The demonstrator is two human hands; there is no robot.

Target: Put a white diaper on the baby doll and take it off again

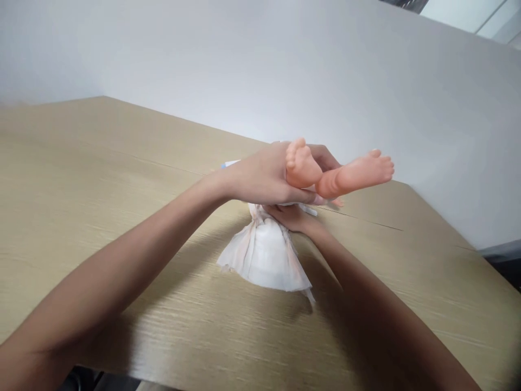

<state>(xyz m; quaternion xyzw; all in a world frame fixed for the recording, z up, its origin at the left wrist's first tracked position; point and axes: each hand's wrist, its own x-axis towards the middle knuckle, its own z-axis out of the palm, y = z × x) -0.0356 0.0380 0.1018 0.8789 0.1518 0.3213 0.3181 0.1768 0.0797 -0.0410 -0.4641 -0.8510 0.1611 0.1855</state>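
My left hand (264, 171) is wrapped round the legs of a baby doll (354, 176), lifting them so that both bare feet point up and to the right. The doll's body is mostly hidden behind my hands. Below it, a white disposable diaper (268, 255) lies on the table, its near end fanned out and its middle bunched narrow. My right hand (295, 217) reaches in under the raised legs, its fingers closed at the bunched part of the diaper; the fingertips are partly hidden. A white tab of the diaper shows just right of that hand.
A light wood table (122, 228) spreads under everything, with a thin dark seam running across it. Behind it rises a pale grey wall (244, 65). At the right edge a dark object (507, 260) shows beyond the table.
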